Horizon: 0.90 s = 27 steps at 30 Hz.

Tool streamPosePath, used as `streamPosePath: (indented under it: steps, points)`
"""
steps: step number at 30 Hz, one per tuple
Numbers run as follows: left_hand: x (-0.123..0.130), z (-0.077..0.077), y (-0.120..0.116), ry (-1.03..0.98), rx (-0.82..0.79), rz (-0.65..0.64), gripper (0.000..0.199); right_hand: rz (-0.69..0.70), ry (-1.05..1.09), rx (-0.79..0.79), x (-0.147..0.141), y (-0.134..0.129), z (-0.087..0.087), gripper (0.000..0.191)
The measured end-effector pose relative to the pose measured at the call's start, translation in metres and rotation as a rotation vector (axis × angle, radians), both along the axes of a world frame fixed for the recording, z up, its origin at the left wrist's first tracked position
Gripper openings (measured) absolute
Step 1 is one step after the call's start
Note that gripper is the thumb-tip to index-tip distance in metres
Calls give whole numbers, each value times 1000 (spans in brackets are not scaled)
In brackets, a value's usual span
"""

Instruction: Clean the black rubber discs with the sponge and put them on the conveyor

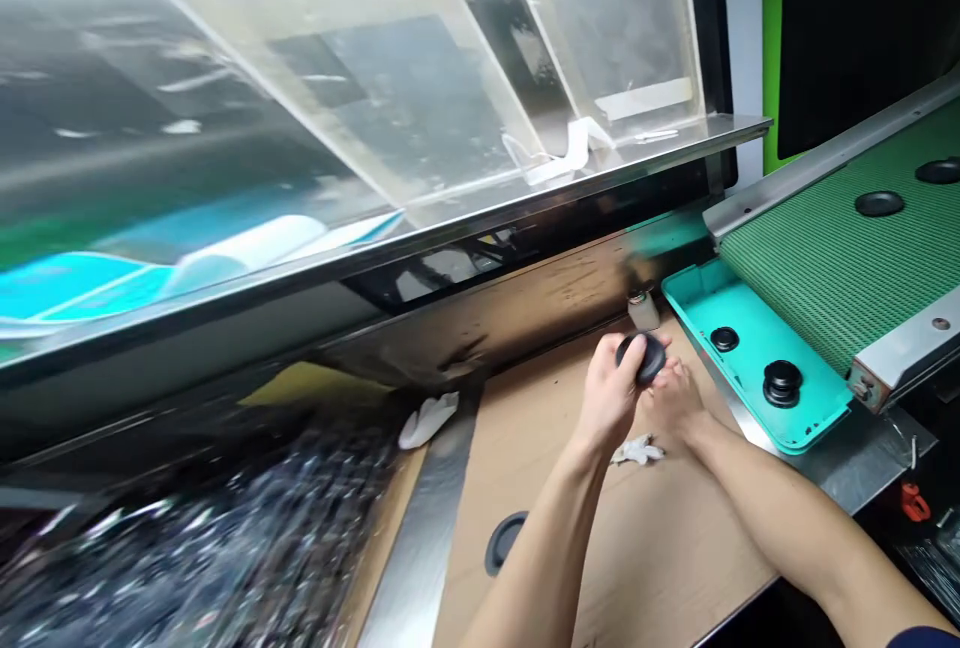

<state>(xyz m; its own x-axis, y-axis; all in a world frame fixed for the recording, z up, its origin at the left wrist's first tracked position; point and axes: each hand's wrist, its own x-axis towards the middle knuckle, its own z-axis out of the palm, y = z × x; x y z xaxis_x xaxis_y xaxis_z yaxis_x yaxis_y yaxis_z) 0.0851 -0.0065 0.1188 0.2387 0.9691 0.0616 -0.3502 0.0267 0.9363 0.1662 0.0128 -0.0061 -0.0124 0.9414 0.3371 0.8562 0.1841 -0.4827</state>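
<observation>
My left hand (611, 388) grips a round black disc (643, 360), thumb on its face, above the brown board (540, 448). Right beside it is my right hand (673, 396), its fingers curled at the disc's right edge; what they hold, if anything, is too small to make out. A crumpled white piece (638, 449) lies on the board just below the hands. Another black disc (506, 542) rests on the board at lower left, partly hidden by my left forearm. A small whitish bottle (643, 310) stands behind the hands.
On the right, a teal tray (810, 428) holds black round parts (782, 383). Beyond it, a green conveyor belt (847, 258) carries black discs (879, 204). A metal-edged clear panel (450, 78) leans over the back. Many dark glossy pieces (262, 538) lie at lower left, near a white glove (428, 420).
</observation>
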Motion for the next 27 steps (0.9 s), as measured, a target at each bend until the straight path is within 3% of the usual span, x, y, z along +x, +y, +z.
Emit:
streamPosePath:
  steps: [2,4,7,12,18,20,24,27]
  points:
    - [-53,-45,-10,-31,-158,109,35,-37,68,23,-2,5,-4,23]
    - [-90,-83,-14,-123,-278,184,34,-54,180,88,-6,8,-4,29]
    - [-111,-115,-12,-308,-353,180,25,1,324,212,-20,1,3,35]
    - [-110,-117,-5,-484,-383,131,47,129,298,216,-59,-28,14,37]
    - [-115,-113,-9,-584,-473,49,41,286,-43,171,-90,-57,12,41]
    - [-115,-113,-9,-614,-473,10,41,281,-119,186,-92,-54,14,42]
    - [-109,-115,-6,-673,-429,54,41,123,-145,136,-91,-38,18,41]
    - [-106,-117,-6,-673,-439,29,42,175,-199,149,-92,-35,17,42]
